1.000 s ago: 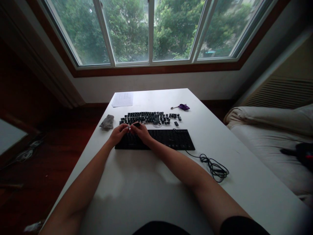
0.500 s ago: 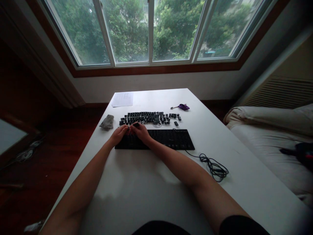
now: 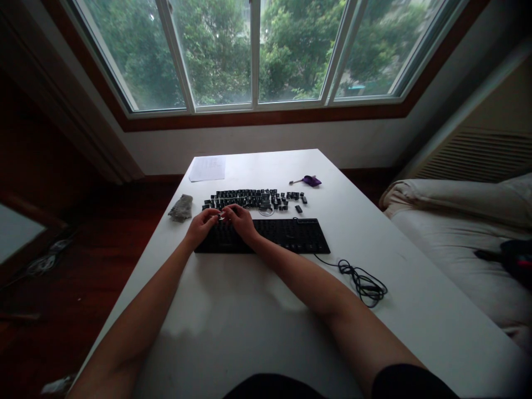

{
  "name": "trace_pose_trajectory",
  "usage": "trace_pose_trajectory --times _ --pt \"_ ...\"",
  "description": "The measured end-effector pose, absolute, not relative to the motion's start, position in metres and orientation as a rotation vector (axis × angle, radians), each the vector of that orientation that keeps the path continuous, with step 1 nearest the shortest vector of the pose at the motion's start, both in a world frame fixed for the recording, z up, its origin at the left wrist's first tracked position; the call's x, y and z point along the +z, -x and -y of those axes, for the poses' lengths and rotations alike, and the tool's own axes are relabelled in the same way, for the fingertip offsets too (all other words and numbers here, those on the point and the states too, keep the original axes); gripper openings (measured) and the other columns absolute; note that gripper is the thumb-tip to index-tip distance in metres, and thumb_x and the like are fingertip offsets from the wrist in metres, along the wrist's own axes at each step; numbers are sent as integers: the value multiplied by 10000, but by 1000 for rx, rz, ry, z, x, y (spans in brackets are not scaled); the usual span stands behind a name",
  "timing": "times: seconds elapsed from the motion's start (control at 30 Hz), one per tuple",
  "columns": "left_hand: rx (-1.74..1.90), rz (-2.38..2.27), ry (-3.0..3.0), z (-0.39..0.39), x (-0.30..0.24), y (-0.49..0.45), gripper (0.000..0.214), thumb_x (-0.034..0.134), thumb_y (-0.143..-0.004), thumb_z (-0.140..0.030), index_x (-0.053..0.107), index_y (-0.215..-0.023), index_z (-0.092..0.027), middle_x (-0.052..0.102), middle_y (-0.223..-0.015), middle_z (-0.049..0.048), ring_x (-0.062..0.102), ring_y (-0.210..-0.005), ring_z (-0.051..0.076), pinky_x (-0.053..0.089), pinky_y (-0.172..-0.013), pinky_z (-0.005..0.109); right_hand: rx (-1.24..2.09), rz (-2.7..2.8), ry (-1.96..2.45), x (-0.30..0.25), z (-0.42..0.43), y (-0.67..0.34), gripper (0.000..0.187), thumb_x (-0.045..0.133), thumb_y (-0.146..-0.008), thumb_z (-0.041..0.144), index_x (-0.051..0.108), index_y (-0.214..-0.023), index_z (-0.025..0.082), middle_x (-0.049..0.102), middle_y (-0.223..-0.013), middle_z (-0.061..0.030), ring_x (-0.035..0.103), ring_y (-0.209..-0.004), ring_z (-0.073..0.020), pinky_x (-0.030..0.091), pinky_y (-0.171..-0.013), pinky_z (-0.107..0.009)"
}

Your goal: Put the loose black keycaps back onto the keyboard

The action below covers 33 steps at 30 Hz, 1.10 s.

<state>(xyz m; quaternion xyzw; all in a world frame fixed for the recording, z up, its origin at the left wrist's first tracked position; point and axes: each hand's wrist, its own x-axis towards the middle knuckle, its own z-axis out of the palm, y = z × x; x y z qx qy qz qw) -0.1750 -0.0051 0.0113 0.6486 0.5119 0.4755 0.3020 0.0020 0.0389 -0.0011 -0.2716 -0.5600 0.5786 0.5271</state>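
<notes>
Pinching something small [image 3: 220,216] (unclear what), left fingers [image 3: 211,214] and right fingers [image 3: 233,210] overhang the keyboard [image 3: 286,235].

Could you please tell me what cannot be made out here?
In the head view:
Small pale item between left hand and right hand: too small, partly covered by them.
Part of the keyboard: hidden by both hands.
Markings on the loose keys: too small.
Text on the paper: too small.
Dark object on couch: cut off by right edge.
</notes>
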Motion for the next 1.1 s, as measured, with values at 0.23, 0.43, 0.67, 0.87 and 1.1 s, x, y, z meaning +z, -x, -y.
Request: trace_pose_trajectory --times 0.23,0.43,0.67,0.87,1.1 --pt "1251 -1293 -1592 10 17 173 409 722 -818 -440 701 -1133 -180 738 -1082 84 682 -941 223 539 -845 341 1398 1308 624 3 -35 -3 344 669 -821 545 670 -874 204 708 -770 -17 665 -670 -153 550 -610 -269" --pt "1283 -1311 -1413 11 15 176 434 747 -793 -460 719 -1125 -182 740 -941 62 660 -761 178 531 -720 308 1455 1319 638 9 -31 -6 361 654 -826 559 656 -865 200 662 -639 10 615 -547 -130 518 -554 -253" --pt "1296 -1397 -1576 9 16 173 394 714 -828 -470 723 -1095 -180 741 -921 54 661 -767 178 525 -737 304 1423 1359 677 4 -32 -4 333 650 -828 540 658 -880 212 693 -680 5 651 -599 -144 537 -587 -263" --pt "1257 -1399 -1668 5 10 175 351 698 -841 -459 717 -1063 -187 752 -942 53 691 -814 198 539 -765 315 1365 1429 692 -2 -26 1 312 655 -833 529 673 -896 224 696 -698 6 655 -647 -154 524 -594 -255" --pt "1204 -1522 -1814 4 8 179 328 682 -854 -441 744 -1090 -223 771 -951 47 704 -814 215 545 -793 342 1247 1524 713 -1 -23 -3 324 624 -862 534 692 -889 219 683 -714 5 613 -641 -141 491 -612 -245"
